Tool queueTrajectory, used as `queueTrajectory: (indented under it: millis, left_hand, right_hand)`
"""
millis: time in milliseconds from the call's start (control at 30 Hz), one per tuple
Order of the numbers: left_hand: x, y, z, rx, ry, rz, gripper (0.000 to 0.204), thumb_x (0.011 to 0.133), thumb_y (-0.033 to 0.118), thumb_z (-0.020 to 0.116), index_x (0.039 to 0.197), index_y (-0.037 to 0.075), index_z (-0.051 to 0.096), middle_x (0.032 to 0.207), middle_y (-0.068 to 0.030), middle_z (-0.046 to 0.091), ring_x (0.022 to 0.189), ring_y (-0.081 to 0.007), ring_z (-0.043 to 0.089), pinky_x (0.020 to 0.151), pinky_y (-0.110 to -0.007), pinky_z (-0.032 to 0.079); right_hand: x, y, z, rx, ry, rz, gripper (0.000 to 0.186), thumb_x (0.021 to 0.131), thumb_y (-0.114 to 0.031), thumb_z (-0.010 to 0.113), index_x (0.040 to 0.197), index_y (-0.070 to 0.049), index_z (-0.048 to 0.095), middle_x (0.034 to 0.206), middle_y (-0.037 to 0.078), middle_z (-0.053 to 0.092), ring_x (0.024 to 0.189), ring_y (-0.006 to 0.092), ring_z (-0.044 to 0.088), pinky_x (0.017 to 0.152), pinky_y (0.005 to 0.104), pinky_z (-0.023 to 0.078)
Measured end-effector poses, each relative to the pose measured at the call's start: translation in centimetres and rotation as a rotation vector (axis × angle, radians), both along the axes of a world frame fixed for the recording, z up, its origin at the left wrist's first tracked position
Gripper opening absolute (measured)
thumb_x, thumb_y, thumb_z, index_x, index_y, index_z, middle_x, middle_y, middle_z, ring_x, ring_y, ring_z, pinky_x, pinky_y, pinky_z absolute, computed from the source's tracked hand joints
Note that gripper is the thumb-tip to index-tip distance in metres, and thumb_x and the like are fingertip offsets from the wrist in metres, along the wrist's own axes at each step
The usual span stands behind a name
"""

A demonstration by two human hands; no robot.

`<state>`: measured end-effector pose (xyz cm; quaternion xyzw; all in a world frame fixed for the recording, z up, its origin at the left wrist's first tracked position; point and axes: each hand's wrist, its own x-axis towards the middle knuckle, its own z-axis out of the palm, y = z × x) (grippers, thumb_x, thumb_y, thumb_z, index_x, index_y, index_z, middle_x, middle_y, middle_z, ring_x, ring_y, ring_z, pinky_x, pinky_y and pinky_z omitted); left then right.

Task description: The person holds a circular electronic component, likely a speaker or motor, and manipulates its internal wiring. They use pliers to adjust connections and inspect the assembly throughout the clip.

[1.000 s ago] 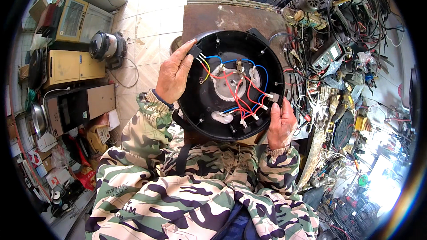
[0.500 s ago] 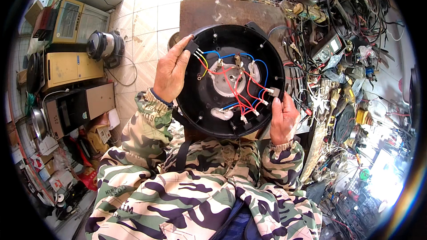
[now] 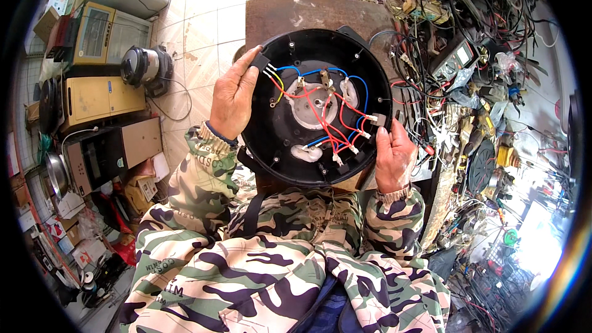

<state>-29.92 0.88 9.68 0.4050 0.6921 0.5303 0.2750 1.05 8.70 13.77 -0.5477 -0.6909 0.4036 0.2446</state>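
The round black appliance base (image 3: pixel 317 108), underside up with red and blue wires (image 3: pixel 330 117) showing, sits above the lap. The left hand (image 3: pixel 233 95) grips its nine o'clock rim, the right hand (image 3: pixel 393 157) its four o'clock. This looks like inspection; probing the terminals next would need one hand free.

The round black base (image 3: pixel 317 108) hides the right hand's (image 3: pixel 393 159) fingers and much of the brown worktop (image 3: pixel 296 12); the far-right clutter blurs in glare.

Cardboard boxes (image 3: pixel 143 189) sat piled at lower left on the floor; a multimeter's (image 3: pixel 457 57) pale rectangular screen lay among the bench wires, upper right.
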Motion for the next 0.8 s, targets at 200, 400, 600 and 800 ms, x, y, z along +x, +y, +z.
queueTrajectory:
  millis: [200, 400, 600, 800]
  left_hand:
    - [0.0, -0.5, 1.4, -0.074, 0.168, 0.071, 0.041, 0.109, 0.015, 0.055, 0.145, -0.006, 0.062, 0.141, -0.0179, 0.068, 0.13, -0.0231, 0.064, 0.113, -0.034, 0.046]
    - [5.3, -4.0, 8.8, 0.025, 0.732, -0.178, 0.019, 0.071, 0.005, 0.086, 0.087, 0.005, 0.075, 0.118, -0.0135, 0.07, 0.114, -0.0358, 0.065, 0.103, -0.049, 0.051]
    - [10.8, -6.3, 9.1, -0.322, 0.747, -0.42, 0.036, 0.074, 0.026, 0.084, 0.105, 0.009, 0.078, 0.148, -0.0122, 0.056, 0.139, -0.0353, 0.046, 0.127, -0.062, 0.014]
    - [12.0, -6.1, 8.1, -0.387, 0.791, -0.407, 0.04, 0.076, 0.025, 0.072, 0.11, 0.004, 0.077, 0.154, -0.0155, 0.05, 0.142, -0.036, 0.042, 0.127, -0.062, 0.008]
  right_hand:
    - [0.0, 0.1, -0.1, -0.029, 0.005, 0.004, 0.023, 0.105, -0.011, 0.062, 0.125, -0.002, 0.07, 0.091, 0.013, 0.072, 0.076, 0.0165, 0.065, 0.074, 0.0345, 0.054]
    - [-0.2, 0.3, 0.4, -0.033, 0.036, 0.008, 0.024, 0.104, -0.01, 0.062, 0.124, -0.002, 0.071, 0.085, 0.011, 0.071, 0.073, 0.0161, 0.062, 0.071, 0.0345, 0.053]
    - [-0.2, 0.6, 1.1, -0.06, -0.002, 0.04, 0.023, 0.104, -0.01, 0.06, 0.122, -0.001, 0.072, 0.084, 0.01, 0.07, 0.072, 0.0155, 0.061, 0.07, 0.0348, 0.053]
    - [-0.1, 0.6, 1.5, -0.106, -0.009, 0.025, 0.023, 0.103, -0.008, 0.06, 0.122, -0.002, 0.071, 0.083, 0.014, 0.07, 0.07, 0.0194, 0.064, 0.069, 0.0371, 0.053]
